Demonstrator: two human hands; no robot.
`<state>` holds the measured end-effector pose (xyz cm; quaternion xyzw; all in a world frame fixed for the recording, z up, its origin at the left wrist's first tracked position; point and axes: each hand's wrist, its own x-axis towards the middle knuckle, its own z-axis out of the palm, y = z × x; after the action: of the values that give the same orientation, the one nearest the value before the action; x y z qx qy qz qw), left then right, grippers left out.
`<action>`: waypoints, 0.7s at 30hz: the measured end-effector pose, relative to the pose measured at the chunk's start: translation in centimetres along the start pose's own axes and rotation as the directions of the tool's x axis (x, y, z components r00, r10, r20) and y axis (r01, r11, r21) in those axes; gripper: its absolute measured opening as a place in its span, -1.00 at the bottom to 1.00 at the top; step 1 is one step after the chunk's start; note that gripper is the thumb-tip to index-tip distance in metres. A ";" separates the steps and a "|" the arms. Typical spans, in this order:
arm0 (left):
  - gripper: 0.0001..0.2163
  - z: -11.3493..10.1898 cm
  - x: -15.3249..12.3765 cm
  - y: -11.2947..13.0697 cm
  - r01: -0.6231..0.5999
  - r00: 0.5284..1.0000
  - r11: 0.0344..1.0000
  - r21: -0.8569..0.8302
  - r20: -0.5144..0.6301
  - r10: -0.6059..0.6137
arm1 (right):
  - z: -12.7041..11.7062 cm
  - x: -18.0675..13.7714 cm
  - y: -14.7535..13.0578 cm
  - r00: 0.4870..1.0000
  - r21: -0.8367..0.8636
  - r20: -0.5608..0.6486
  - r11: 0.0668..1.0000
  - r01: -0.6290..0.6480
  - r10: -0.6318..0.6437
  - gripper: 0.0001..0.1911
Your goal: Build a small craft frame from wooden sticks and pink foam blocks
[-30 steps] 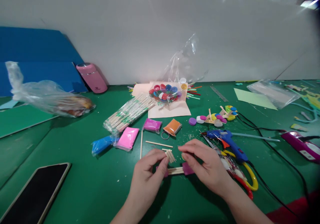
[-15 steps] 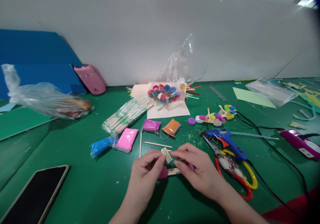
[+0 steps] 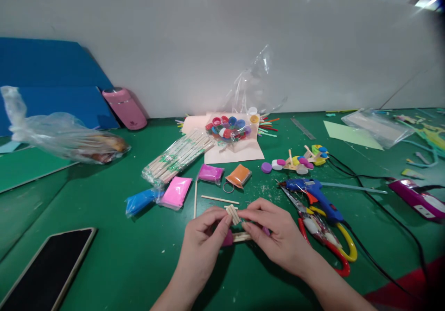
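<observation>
Between my two hands is a small row of short wooden sticks [image 3: 232,214], lying side by side. My left hand [image 3: 204,239] pinches its left side between thumb and forefinger. My right hand [image 3: 276,232] is closed at its right side, fingertips against the sticks. Just below are more pale sticks [image 3: 240,238] with a magenta piece [image 3: 227,239] at their left end; they are partly hidden by my hands, so I cannot tell what supports them. A loose stick [image 3: 219,199] lies beyond my fingers, and another stick [image 3: 195,199] points away at the left.
At right lie a blue glue gun [image 3: 314,193] and scissors [image 3: 342,255] with red and yellow handles. Clay packets [image 3: 176,193], bagged sticks [image 3: 177,158] and bagged bottle caps [image 3: 229,128] are beyond my hands. A phone [image 3: 48,269] lies at left; a cable [image 3: 389,218] crosses the right.
The row of short sticks has tilted slightly and shifted a touch to the right. Both hands keep nearly the same place and grip.
</observation>
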<state>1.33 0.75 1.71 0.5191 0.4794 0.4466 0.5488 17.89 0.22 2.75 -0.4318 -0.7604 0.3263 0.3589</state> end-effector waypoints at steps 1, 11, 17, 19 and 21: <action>-0.91 0.0 0.0 0.0 -0.001 1.000 1.000 0.004 -0.001 0.001 | 0.0 0.0 0.0 1.000 -0.007 -0.003 1.000 0.008 -0.008 -0.72; -0.90 0.1 0.2 -0.4 -0.011 0.991 1.000 0.004 -0.130 0.011 | -4.9 -3.1 2.4 0.914 -0.285 -0.371 0.916 -0.282 0.166 -0.83; -0.92 0.3 0.3 -0.1 -0.025 0.985 0.999 -0.035 -0.170 0.019 | -9.8 -7.6 6.0 0.765 -0.516 -0.608 0.626 -0.585 0.214 -0.69; -0.93 0.4 0.4 -0.1 -0.030 0.982 0.997 -0.065 -0.187 0.018 | -10.8 -8.5 7.2 0.775 -0.558 -0.576 0.568 -0.605 0.260 -0.61; -0.94 0.5 0.5 -0.2 -0.037 0.978 0.995 -0.089 -0.206 0.018 | -11.2 -9.0 8.1 0.771 -0.551 -0.549 0.554 -0.624 0.323 -0.57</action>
<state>1.85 1.12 1.45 0.4509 0.5052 0.5269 0.5136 33.91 -2.35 -0.27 -0.7824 -0.5890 0.0029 0.2021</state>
